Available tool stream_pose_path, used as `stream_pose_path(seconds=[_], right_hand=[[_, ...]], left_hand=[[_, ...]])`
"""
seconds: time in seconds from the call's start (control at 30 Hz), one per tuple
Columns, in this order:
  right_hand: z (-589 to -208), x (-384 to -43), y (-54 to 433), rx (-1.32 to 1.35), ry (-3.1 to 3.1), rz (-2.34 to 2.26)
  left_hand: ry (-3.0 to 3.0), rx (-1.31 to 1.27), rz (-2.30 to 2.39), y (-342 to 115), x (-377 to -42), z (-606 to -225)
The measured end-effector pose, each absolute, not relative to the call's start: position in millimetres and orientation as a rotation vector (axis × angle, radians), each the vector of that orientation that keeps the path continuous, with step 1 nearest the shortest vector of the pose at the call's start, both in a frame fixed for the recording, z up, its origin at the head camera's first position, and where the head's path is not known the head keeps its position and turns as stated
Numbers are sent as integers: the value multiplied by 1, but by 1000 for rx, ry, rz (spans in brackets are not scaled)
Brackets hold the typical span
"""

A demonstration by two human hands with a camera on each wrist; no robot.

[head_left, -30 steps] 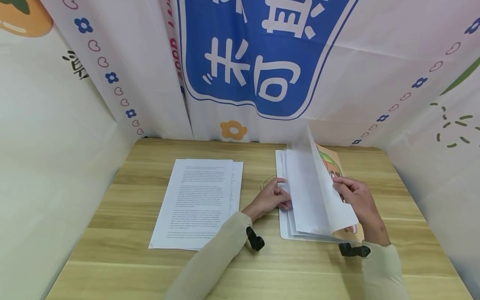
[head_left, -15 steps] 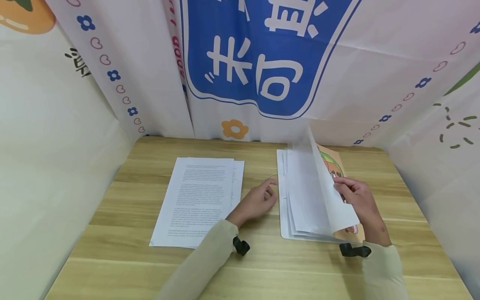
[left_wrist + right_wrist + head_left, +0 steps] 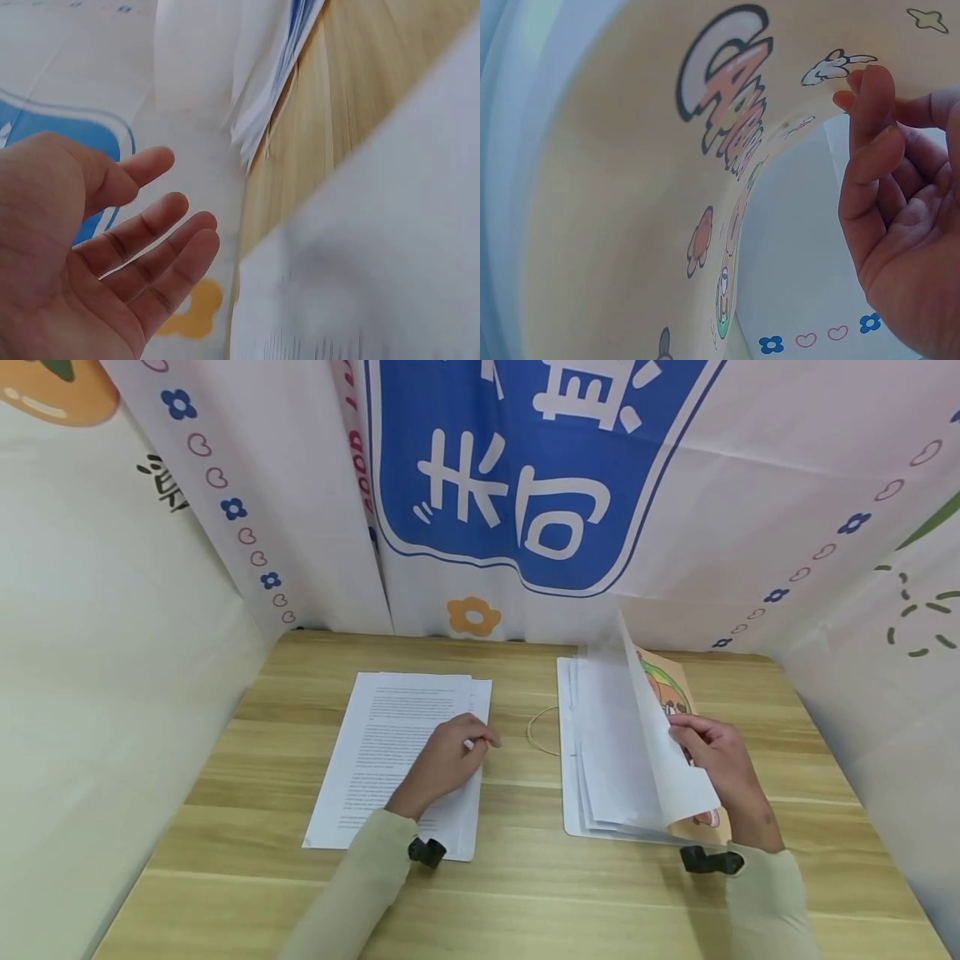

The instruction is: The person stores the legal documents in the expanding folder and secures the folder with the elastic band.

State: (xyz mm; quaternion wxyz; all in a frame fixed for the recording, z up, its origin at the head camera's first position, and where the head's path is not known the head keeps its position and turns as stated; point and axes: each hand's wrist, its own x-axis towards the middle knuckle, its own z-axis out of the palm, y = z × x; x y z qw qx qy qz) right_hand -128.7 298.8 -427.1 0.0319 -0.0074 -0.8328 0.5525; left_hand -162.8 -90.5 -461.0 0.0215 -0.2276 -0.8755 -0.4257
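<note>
In the head view my left hand (image 3: 448, 753) hovers over the right side of a stack of printed sheets (image 3: 386, 727). Its fingers are loosely bent with nothing between them, as the left wrist view also shows. At the right lies a file folder (image 3: 572, 785) with white sheets inside. My right hand (image 3: 720, 760) pinches the edge of its raised cover (image 3: 666, 681). The outer side of this cover is peach with cartoon drawings; the inner side is white. In the right wrist view the cover (image 3: 615, 187) bends beside my right hand (image 3: 900, 202).
A thin cord loop (image 3: 528, 733) sticks out from the folder's left edge onto the wooden table (image 3: 517, 893). Printed cloth (image 3: 480, 577) hangs behind the table and along both sides. Each wrist bears a black mount.
My left hand has let go of the folder's left side and moved left to over the printed sheets. The cord loop now shows fully. My right hand holds the cover as before.
</note>
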Motion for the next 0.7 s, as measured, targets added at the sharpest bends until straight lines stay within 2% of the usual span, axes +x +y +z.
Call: stream_pose_path(seconds=[0.47,0.7], right_hand=[[-427,-128,300,-42,-2563,1699],[-428,-128,301,-27,-2559,1684]], left_hand=[[-2981,-478,-865,-180,-150,-459],[-3193,-248,-766,-214,-133,-453]])
